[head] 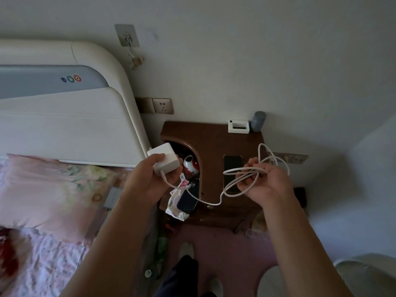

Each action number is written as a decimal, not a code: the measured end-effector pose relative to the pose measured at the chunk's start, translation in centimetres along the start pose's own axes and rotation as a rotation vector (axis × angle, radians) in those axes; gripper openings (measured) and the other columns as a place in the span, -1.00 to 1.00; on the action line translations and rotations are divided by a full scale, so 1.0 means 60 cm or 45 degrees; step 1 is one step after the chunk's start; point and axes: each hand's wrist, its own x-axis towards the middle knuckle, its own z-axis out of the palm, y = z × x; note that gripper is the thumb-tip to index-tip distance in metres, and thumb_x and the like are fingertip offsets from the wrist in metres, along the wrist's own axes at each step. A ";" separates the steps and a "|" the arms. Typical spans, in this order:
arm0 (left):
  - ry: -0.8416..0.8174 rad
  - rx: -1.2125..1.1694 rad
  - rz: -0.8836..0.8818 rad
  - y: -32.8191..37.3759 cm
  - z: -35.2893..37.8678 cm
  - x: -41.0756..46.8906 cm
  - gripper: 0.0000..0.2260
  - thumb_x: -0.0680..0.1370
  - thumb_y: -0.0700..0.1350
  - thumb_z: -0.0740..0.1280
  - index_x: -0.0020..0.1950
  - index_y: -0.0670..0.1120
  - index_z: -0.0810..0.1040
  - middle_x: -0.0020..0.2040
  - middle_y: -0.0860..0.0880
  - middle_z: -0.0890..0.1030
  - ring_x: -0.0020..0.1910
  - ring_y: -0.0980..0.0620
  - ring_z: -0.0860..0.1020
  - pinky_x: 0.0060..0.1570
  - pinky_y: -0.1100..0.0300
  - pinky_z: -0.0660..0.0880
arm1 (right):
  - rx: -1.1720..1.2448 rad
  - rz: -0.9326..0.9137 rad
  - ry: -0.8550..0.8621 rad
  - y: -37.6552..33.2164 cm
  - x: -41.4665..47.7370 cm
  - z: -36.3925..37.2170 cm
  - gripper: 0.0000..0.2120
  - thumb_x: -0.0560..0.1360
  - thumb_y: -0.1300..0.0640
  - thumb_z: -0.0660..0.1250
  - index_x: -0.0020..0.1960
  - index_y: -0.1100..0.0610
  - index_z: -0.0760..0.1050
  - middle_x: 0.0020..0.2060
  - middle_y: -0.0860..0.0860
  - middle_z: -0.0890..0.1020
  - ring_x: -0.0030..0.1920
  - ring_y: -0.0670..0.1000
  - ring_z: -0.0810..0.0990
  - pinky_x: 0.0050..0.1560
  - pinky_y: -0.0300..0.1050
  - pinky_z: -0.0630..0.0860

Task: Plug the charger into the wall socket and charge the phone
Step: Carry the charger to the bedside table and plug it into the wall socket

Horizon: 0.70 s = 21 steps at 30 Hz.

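My left hand grips a white square charger block, held above the gap between bed and nightstand. Its white cable runs down and across to my right hand, which holds the cable in loose loops. A dark phone lies face up on the brown nightstand, partly behind the cable loops. The wall socket, gold-framed, sits on the wall above the nightstand's left corner, next to the headboard. Nothing is plugged into it.
A cream headboard and a bed with pink floral bedding fill the left. The nightstand carries a white box and a grey cylinder; its open recess holds clutter. A second socket plate is on the right wall.
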 end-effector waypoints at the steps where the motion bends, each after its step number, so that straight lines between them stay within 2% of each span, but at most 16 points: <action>1: -0.009 -0.007 -0.016 0.003 0.003 0.011 -0.54 0.52 -0.27 0.22 0.42 -0.16 0.27 0.12 -0.27 0.50 -0.03 -0.16 0.61 -0.07 0.00 0.61 | -0.005 -0.013 0.007 -0.003 0.004 0.004 -0.81 0.47 0.34 0.17 -0.11 0.15 0.51 -0.20 0.04 0.58 -0.17 0.02 0.54 -0.02 0.04 0.48; 6: -0.071 0.027 -0.071 0.018 0.029 0.066 -0.54 0.52 -0.26 0.23 0.42 -0.19 0.29 0.11 -0.27 0.52 -0.01 -0.16 0.61 -0.12 -0.01 0.63 | -0.015 -0.085 0.050 -0.023 0.025 0.031 -0.80 0.47 0.35 0.18 -0.05 0.15 0.53 -0.17 0.05 0.59 -0.13 0.04 0.55 -0.03 0.07 0.48; 9: -0.092 0.006 -0.088 0.039 0.045 0.097 -0.52 0.52 -0.27 0.25 0.44 -0.17 0.27 0.19 -0.26 0.49 0.04 -0.16 0.60 -0.16 -0.01 0.63 | -0.029 -0.098 0.064 -0.027 0.044 0.058 -0.80 0.48 0.34 0.17 -0.05 0.15 0.52 -0.16 0.06 0.59 -0.13 0.03 0.55 -0.08 0.06 0.46; 12: -0.093 -0.011 -0.090 0.066 0.055 0.128 -0.49 0.51 -0.28 0.26 0.45 -0.16 0.25 0.22 -0.27 0.47 0.00 -0.17 0.61 -0.16 0.00 0.63 | -0.034 -0.107 0.073 -0.026 0.063 0.090 -0.80 0.48 0.34 0.18 -0.04 0.14 0.53 -0.18 0.04 0.59 -0.13 0.03 0.55 -0.12 0.06 0.45; 21: -0.142 0.042 -0.117 0.143 0.058 0.212 -0.53 0.53 -0.28 0.24 0.43 -0.18 0.28 0.27 -0.28 0.47 0.05 -0.20 0.60 -0.15 -0.02 0.63 | -0.019 -0.164 0.132 -0.005 0.114 0.165 -0.81 0.47 0.34 0.19 -0.06 0.15 0.54 -0.16 0.04 0.60 -0.08 0.03 0.56 -0.02 0.07 0.46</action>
